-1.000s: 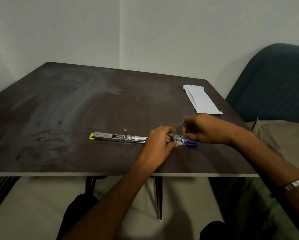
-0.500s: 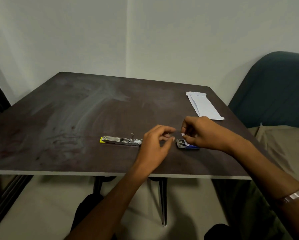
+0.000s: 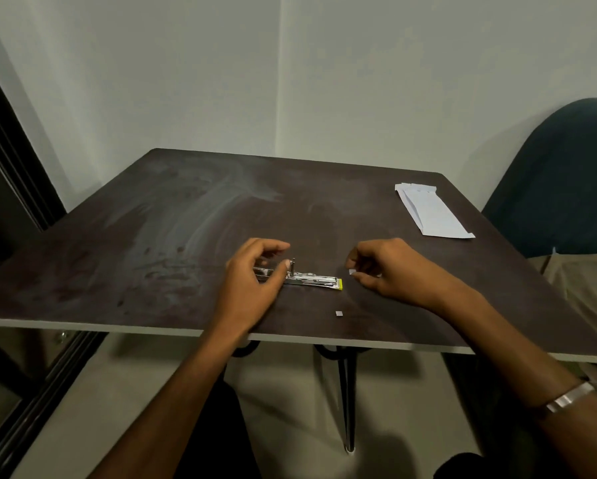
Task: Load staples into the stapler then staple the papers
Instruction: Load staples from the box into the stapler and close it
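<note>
The metal stapler (image 3: pixel 310 280) lies opened flat near the table's front edge, its yellow tip pointing right. My left hand (image 3: pixel 252 274) curls over its left half, thumb against the upright pin. My right hand (image 3: pixel 390 267) hovers just right of the yellow tip and pinches a small pale staple strip (image 3: pixel 351 271) between thumb and fingers. A second small grey staple piece (image 3: pixel 339 313) lies loose on the table in front of the stapler. The folded white papers (image 3: pixel 431 212) rest at the far right of the table, apart from both hands.
The dark table (image 3: pixel 151 236) has its front edge close to my body. A dark blue chair back (image 3: pixel 559 188) stands at the right beside the table. A dark door frame (image 3: pixel 17 174) runs along the left.
The stapler now lies with its yellow tip to the right instead of the left. The blue staple box is out of sight. A small grey piece has appeared on the table.
</note>
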`<move>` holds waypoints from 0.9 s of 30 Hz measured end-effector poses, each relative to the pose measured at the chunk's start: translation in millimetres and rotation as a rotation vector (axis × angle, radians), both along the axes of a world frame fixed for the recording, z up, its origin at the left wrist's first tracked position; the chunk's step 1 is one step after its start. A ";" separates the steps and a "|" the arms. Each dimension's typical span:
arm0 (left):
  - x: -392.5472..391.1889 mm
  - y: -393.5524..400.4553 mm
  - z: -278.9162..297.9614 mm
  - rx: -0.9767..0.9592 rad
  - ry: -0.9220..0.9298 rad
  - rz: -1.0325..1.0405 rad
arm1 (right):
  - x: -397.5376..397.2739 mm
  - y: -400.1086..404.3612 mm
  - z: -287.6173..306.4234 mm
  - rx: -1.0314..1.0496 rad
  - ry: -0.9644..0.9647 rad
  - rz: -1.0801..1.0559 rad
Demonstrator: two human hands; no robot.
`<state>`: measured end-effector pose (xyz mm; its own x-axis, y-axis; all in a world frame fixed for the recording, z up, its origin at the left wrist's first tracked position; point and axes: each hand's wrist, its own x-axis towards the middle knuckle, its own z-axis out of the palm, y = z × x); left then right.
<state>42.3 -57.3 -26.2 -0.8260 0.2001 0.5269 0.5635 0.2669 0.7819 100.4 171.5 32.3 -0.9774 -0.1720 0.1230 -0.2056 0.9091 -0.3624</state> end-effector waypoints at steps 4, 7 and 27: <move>-4.5 -0.9 -7.9 -0.181 -0.039 -0.050 | -7.5 -10.4 -9.6 0.013 0.012 -0.002; -12.4 5.8 -9.8 -0.297 -0.023 -0.070 | -12.8 -15.9 -13.0 0.023 0.038 -0.005; -33.7 12.4 -32.5 -0.308 -0.073 -0.153 | -38.5 -38.7 -20.8 0.011 -0.005 0.053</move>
